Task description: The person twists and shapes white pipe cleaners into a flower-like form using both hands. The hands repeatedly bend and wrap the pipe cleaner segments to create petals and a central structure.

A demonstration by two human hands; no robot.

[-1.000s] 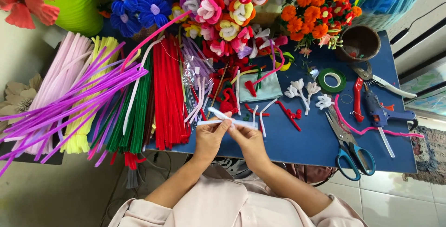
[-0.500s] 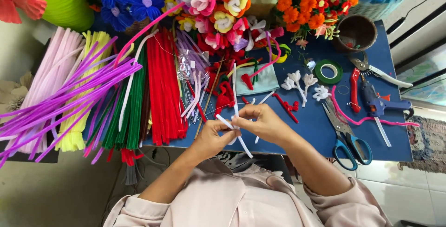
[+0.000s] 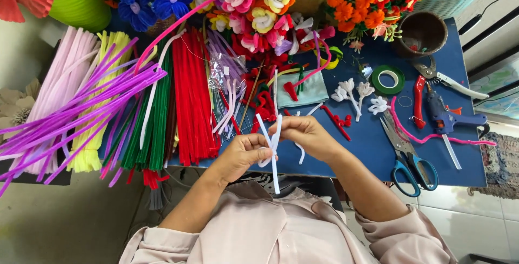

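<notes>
2 bare hands (image 3: pixel 243 153), 1 pair of blue-handled steel scissors (image 3: pixel 408 156), 1 green tape roll (image 3: pixel 387 79), 1 blue glue gun (image 3: pixel 446 118), 1 brown round bowl (image 3: pixel 427 32), 3 small white pipe-cleaner flowers (image 3: pixel 346 90)

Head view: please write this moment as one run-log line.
left hand: pinches white fuzzy pipe cleaner | right hand: pinches same stem | below: blue table

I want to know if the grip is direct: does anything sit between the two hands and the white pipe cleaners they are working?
Nothing visible does. The left hand and the right hand both pinch the white pipe cleaners directly, held up over the near edge of the blue table. The scissors lie off to the right.
</notes>
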